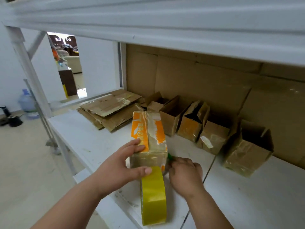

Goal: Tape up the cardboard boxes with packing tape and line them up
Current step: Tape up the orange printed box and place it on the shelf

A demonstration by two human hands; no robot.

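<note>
My left hand (122,164) steadies the orange-printed box (149,141) on the white shelf (85,134), fingers flat on top, thumb on the near face. It looks light, creased, easily crushed. The tape roll (153,195) hangs stiff. My right hand (185,174) is curled round something green (170,157).

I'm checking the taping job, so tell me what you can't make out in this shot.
- Head view: the green tool in the right hand; curled fingers hide most of it.
- Far side of the orange box; the box itself hides it.
- Tape roll: its core faces away.
- Open boxes: insides too dark.
</note>
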